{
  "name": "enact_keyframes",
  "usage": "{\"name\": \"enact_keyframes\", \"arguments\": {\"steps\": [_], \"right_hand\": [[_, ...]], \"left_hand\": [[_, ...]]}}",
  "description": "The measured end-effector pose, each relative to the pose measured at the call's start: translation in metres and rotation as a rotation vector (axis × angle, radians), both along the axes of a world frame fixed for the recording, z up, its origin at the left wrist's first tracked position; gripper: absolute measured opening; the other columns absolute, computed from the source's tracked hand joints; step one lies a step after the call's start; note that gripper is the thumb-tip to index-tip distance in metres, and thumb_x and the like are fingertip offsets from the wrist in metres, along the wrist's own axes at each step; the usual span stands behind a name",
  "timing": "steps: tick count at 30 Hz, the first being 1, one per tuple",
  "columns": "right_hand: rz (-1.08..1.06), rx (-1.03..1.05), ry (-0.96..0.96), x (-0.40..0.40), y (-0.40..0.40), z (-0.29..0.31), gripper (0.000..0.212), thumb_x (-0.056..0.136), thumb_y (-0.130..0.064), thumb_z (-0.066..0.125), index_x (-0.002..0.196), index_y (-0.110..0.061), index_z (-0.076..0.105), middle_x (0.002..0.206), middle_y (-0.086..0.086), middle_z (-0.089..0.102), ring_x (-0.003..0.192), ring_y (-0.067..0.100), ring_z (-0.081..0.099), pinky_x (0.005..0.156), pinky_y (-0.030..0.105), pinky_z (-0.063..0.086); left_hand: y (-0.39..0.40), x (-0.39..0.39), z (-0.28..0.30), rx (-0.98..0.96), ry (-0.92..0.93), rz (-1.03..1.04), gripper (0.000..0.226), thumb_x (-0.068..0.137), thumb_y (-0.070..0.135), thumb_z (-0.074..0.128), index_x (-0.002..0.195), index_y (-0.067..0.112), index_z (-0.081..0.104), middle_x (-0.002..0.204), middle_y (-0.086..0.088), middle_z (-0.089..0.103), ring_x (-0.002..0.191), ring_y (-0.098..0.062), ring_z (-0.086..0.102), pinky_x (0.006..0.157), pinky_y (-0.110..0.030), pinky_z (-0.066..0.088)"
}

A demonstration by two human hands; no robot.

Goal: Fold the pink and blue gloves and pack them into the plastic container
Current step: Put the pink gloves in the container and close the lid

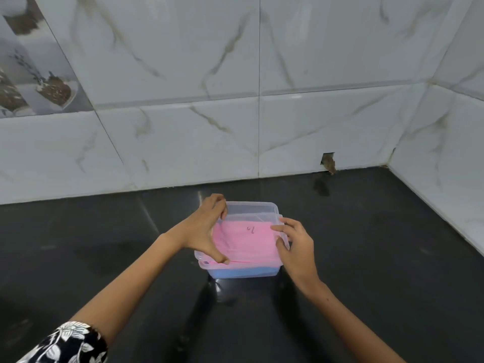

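A clear plastic box (272, 209) is sitting on the dark counter (366, 244) between the two hands. The left hand (203, 229) is gripping the box's left rim, thumb near, fingers far. The right hand (294, 244) is pinching the right rim. Inside, the pink glove (246, 241) is lying on the blue glove (243, 272).

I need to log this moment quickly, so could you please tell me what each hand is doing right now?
Left hand: gripping the left side of the lid.
Right hand: holding the lid's right edge.
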State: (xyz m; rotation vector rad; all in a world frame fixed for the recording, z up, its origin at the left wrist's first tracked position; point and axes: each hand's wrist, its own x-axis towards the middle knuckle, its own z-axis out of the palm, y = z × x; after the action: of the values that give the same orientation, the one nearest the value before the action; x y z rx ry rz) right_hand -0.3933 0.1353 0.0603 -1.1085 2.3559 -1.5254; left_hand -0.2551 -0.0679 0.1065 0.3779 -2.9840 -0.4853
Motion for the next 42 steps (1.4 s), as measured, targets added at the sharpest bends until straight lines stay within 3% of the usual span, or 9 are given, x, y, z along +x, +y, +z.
{"name": "enact_keyframes", "arguments": {"steps": [11,14,17,20,22,26,34,38,42], "right_hand": [[-0.022,0.149,0.164,0.01,0.008,-0.016,0.031,0.083,0.005,0.06,0.104,-0.016,0.068,0.132,0.003,0.054,0.12,0.017,0.046,0.093,0.019,0.039],[-0.025,0.208,0.262,0.01,0.006,-0.015,0.03,0.084,0.0,0.061,0.109,-0.016,0.067,0.134,0.006,0.054,0.124,0.022,0.046,0.098,0.031,0.042],[0.032,0.35,0.409,0.011,-0.004,-0.013,0.029,0.09,-0.015,0.058,0.118,-0.018,0.063,0.143,0.008,0.046,0.134,0.028,0.039,0.111,0.045,0.028],[0.151,0.522,0.504,0.015,-0.021,-0.013,0.039,0.097,-0.033,0.042,0.135,-0.027,0.047,0.155,0.003,0.027,0.144,0.022,0.018,0.117,0.048,0.007],[0.216,0.6,0.547,0.016,-0.034,-0.012,0.046,0.098,-0.042,0.035,0.142,-0.03,0.036,0.158,0.001,0.017,0.146,0.02,0.01,0.117,0.048,0.003],[0.343,0.684,0.54,0.014,-0.053,-0.01,0.051,0.098,-0.048,0.028,0.146,-0.032,0.022,0.16,0.0,0.006,0.147,0.021,0.002,0.117,0.049,0.002],[0.404,0.729,0.584,0.01,-0.062,-0.014,0.052,0.098,-0.049,0.022,0.147,-0.035,0.016,0.16,0.001,0.006,0.147,0.025,0.005,0.116,0.051,0.003],[0.414,0.726,0.584,0.008,-0.062,-0.016,0.052,0.097,-0.051,0.022,0.147,-0.036,0.016,0.16,0.001,0.008,0.147,0.025,0.006,0.116,0.05,0.004],[0.406,0.688,0.579,0.006,-0.06,-0.022,0.053,0.097,-0.052,0.023,0.147,-0.037,0.017,0.16,-0.001,0.008,0.147,0.023,0.006,0.117,0.048,0.003]], "left_hand": [[0.004,0.008,-0.024,0.127,-0.018,-0.017,0.088,0.04,0.059,0.086,0.103,0.024,0.035,0.127,0.006,0.031,0.114,-0.014,0.039,0.095,-0.027,0.042],[-0.001,0.013,-0.024,0.123,0.026,0.031,0.111,0.037,0.069,0.083,0.128,0.025,0.037,0.14,0.005,0.035,0.129,-0.009,0.03,0.105,-0.015,0.022],[-0.002,0.026,-0.028,0.207,0.061,0.215,0.124,0.043,0.069,0.081,0.145,0.025,0.028,0.154,0.004,0.028,0.143,-0.014,0.022,0.118,-0.036,0.019],[0.01,0.039,-0.046,0.253,0.231,0.479,0.104,0.053,0.06,0.082,0.14,0.021,0.041,0.145,0.001,0.045,0.132,-0.018,0.041,0.11,-0.037,0.032],[0.024,0.044,-0.057,0.314,0.378,0.651,0.082,0.061,0.052,0.082,0.131,0.019,0.054,0.13,0.0,0.058,0.119,-0.019,0.05,0.097,-0.031,0.038],[0.041,0.044,-0.066,0.398,0.49,0.803,0.052,0.075,0.043,0.075,0.12,0.018,0.065,0.117,-0.005,0.065,0.11,-0.022,0.056,0.092,-0.036,0.047],[0.043,0.035,-0.059,0.398,0.477,0.908,0.031,0.084,0.032,0.068,0.103,0.009,0.073,0.103,-0.01,0.071,0.098,-0.029,0.062,0.079,-0.046,0.053],[0.039,0.032,-0.056,0.595,0.479,0.985,0.023,0.078,0.023,0.072,0.098,0.014,0.075,0.089,-0.004,0.076,0.083,-0.02,0.069,0.076,-0.041,0.057],[0.039,0.032,-0.059,0.76,0.527,1.023,0.024,0.075,0.018,0.075,0.098,0.012,0.075,0.092,-0.004,0.076,0.083,-0.016,0.07,0.081,-0.041,0.058]]}}
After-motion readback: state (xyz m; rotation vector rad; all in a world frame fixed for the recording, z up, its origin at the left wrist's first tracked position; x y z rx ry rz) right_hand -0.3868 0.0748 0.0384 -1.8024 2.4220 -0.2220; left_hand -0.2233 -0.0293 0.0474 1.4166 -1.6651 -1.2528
